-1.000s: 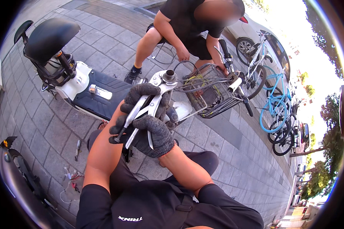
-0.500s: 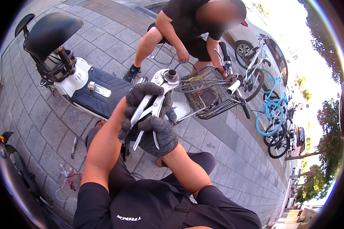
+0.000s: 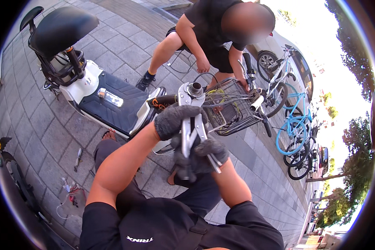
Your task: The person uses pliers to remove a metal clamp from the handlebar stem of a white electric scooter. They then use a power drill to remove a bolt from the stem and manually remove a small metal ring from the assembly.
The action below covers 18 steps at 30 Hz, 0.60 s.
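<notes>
Silver locking pliers point(image 3: 188, 137) stand near the middle, their jaws around a short upright metal tube point(image 3: 195, 88). My left hand point(image 3: 173, 121), in a dark grey knit glove, is closed round the upper part of the pliers. Lower down, my right hand point(image 3: 208, 156), gloved alike, is closed on the handles, with the handle ends sticking out past its fingers. A black frame tube with orange lettering point(image 3: 164, 101) runs to the left from the jaws. My hands hide part of the frame beneath.
Opposite me a person point(image 3: 212, 37) in black crouches, one hand by a bicycle's wire basket point(image 3: 229, 100) and handlebars point(image 3: 256, 102). A white scooter point(image 3: 112, 104) stands at left. A screwdriver-like tool point(image 3: 78, 159) and wires point(image 3: 71, 191) lie on the paving. Parked bicycles point(image 3: 293, 133) line the right.
My hands and the pliers have shifted right in view, and the pliers have turned. The lettered black tube now shows beside the jaws. The other person has moved little.
</notes>
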Each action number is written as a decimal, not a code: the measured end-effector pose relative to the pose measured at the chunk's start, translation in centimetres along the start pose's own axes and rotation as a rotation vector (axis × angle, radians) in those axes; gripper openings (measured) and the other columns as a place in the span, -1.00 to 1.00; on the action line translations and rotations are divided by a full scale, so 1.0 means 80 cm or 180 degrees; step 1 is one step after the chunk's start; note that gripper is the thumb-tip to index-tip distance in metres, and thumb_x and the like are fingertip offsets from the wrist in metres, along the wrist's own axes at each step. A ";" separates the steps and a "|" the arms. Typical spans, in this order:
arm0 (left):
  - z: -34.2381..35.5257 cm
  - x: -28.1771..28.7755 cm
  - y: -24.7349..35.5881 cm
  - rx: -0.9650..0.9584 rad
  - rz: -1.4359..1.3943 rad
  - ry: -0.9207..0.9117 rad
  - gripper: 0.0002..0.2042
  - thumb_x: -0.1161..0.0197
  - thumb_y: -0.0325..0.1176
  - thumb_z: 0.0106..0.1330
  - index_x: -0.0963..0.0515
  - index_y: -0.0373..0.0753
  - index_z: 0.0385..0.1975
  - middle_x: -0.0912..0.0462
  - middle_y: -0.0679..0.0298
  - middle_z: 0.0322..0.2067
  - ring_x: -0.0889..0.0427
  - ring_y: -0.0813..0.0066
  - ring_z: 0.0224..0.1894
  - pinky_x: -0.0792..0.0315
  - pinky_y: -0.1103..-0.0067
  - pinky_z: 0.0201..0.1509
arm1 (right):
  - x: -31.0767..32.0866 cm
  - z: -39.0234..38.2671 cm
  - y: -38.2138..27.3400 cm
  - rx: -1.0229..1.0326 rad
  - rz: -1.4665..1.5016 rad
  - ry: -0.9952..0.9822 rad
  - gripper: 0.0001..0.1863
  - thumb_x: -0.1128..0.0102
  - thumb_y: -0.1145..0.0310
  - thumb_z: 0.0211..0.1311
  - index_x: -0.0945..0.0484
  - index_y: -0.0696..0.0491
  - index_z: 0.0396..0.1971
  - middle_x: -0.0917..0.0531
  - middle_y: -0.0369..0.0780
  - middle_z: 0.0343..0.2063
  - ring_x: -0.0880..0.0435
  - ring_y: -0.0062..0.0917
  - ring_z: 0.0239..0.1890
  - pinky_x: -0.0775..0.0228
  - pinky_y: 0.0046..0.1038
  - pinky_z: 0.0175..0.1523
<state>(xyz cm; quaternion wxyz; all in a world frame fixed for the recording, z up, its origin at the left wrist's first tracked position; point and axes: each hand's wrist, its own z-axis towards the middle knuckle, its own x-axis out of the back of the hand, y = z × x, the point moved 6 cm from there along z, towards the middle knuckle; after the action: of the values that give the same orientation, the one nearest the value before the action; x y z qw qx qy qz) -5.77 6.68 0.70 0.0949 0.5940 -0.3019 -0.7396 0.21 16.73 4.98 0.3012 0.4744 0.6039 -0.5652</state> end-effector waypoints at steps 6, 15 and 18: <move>-0.032 0.057 0.023 -0.0847 0.0194 0.0501 -0.74 -0.05 -0.53 0.51 -0.51 -0.44 0.12 -0.69 -0.21 -0.04 -0.82 0.21 -0.14 -0.76 0.44 -0.01 | -0.003 0.099 0.047 0.0897 -0.0172 0.0173 -0.44 -0.20 0.38 0.33 -0.36 0.16 0.31 -0.69 0.04 -0.05 -0.76 -0.02 -0.01 -0.71 -0.10 0.00; -0.014 0.066 0.031 0.0190 -0.0613 -0.0005 -0.73 -0.15 -0.36 0.48 -0.56 -0.40 0.04 -0.72 -0.07 -0.10 -0.79 0.30 -0.17 -0.71 0.45 -0.02 | 0.004 0.106 0.040 0.1056 -0.0362 0.0467 -0.51 -0.15 0.52 0.29 -0.43 0.19 0.23 -0.72 0.04 -0.09 -0.78 -0.03 -0.08 -0.75 -0.10 -0.01; -0.009 0.069 0.026 0.0522 -0.0798 -0.0179 -0.71 -0.20 -0.30 0.46 -0.59 -0.40 0.01 -0.73 -0.02 -0.13 -0.78 0.33 -0.18 -0.70 0.45 -0.04 | 0.001 0.106 0.042 0.1016 -0.0238 0.0412 -0.57 -0.16 0.52 0.27 -0.47 0.18 0.16 -0.73 0.01 -0.11 -0.78 -0.05 -0.08 -0.73 -0.08 0.01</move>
<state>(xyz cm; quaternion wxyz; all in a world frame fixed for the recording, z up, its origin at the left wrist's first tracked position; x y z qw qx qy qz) -7.06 2.04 -2.78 -0.0555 0.6119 -0.2873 -0.7349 1.75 8.20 2.06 0.1613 0.5288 0.5419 -0.6330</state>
